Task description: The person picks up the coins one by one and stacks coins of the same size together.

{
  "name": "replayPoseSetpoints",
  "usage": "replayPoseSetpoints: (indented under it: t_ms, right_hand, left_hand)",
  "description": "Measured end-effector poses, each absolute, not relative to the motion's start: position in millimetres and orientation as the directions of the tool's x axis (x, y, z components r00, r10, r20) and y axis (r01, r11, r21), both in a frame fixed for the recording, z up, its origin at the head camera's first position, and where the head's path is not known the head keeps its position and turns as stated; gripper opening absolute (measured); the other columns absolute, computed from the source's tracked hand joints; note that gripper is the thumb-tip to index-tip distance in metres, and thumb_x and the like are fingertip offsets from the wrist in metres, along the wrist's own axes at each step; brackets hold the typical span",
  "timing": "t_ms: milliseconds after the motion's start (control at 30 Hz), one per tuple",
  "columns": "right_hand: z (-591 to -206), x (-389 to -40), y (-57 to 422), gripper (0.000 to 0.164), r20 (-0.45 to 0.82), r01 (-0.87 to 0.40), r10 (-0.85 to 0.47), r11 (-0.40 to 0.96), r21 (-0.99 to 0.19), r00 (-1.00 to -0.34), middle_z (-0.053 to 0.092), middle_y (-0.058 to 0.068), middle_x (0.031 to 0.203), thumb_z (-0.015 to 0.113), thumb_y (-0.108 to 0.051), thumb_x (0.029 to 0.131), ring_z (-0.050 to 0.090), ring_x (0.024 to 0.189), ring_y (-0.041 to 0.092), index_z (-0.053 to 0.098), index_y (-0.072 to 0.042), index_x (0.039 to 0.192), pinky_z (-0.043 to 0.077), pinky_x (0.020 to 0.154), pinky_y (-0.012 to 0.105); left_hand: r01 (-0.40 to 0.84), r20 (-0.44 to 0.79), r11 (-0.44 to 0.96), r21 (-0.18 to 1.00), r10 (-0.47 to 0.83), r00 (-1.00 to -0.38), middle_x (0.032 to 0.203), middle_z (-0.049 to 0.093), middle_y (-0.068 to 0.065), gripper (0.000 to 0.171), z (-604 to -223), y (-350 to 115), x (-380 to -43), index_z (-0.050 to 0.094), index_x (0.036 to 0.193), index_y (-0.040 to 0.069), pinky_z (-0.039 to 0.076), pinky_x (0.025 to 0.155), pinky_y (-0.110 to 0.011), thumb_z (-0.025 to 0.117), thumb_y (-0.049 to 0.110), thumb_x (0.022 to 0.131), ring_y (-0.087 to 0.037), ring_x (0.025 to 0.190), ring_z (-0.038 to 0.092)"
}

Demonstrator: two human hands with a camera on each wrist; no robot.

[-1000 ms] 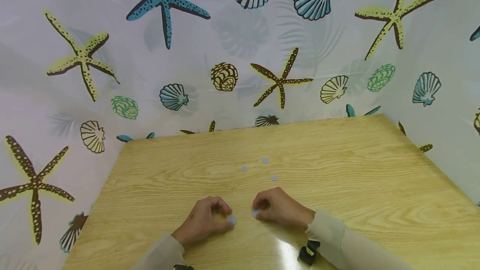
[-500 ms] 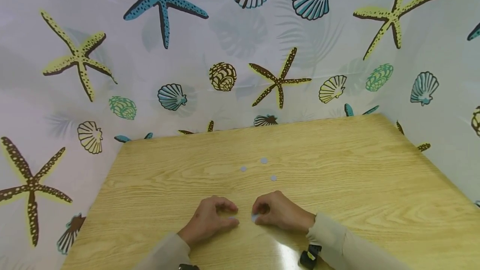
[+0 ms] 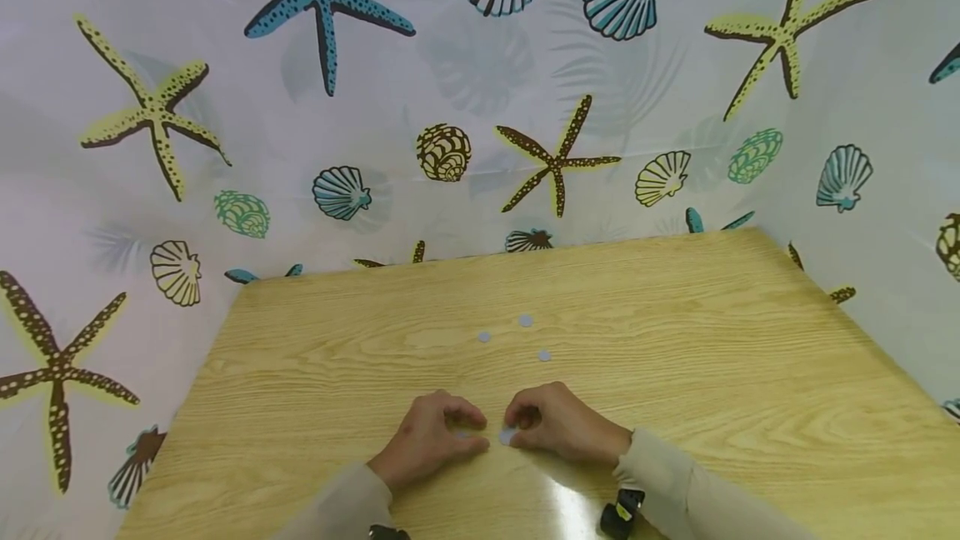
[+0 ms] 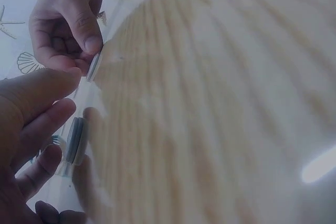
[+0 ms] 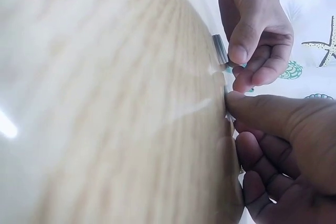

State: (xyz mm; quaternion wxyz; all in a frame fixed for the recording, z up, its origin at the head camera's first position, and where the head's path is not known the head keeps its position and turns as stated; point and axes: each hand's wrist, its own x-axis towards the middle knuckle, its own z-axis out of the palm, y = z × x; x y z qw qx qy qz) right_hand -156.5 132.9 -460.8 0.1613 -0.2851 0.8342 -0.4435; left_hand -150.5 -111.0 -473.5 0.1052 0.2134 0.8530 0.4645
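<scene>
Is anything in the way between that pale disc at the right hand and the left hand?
Nothing visible. In the head view, only wooden tabletop shows between the pale disc at the right hand and the left hand. Three more discs lie farther up, outside that gap.

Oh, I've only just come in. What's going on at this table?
Someone is working with bare hands at a wood-grain table. The right hand pinches a small pale disc between thumb and finger. The left hand is loosely open close beside it, curved around what looks like a small stack of similar discs; I can't tell whether it touches them. Three more discs lie apart from one another, farther across the table.
</scene>
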Motion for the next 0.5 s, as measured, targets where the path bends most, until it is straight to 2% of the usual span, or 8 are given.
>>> replayPoseSetpoints:
  t_ms: [267,500]
  right_hand:
    - [-461.4,-156.9,132.5,0.007,-0.015,-0.339,-0.635,0.432,-0.836,-0.772,0.069,-0.006,0.090,0.076,-0.012,0.089,0.059,0.078,0.006,0.072,-0.011,0.094,0.051,0.074,0.024]
    - [-460.9,-156.3,132.3,0.007,-0.006,-0.349,-0.643,0.424,-0.836,-0.766,0.070,-0.005,0.090,0.077,-0.009,0.088,0.061,0.078,0.005,0.072,-0.011,0.094,0.053,0.073,0.024]
  left_hand:
    - [0.301,0.040,0.468,0.831,0.489,-0.871,0.097,0.070,0.011,0.022,-475.7,-107.0,-151.8,0.077,0.096,0.016,0.045,0.083,-0.031,0.086,0.025,0.078,-0.013,0.092,0.055]
    - [0.313,0.044,0.467,0.827,0.502,-0.864,0.098,0.070,0.009,0.021,-474.7,-103.9,-152.2,0.077,0.095,0.015,0.044,0.085,-0.033,0.086,0.025,0.078,-0.014,0.094,0.054]
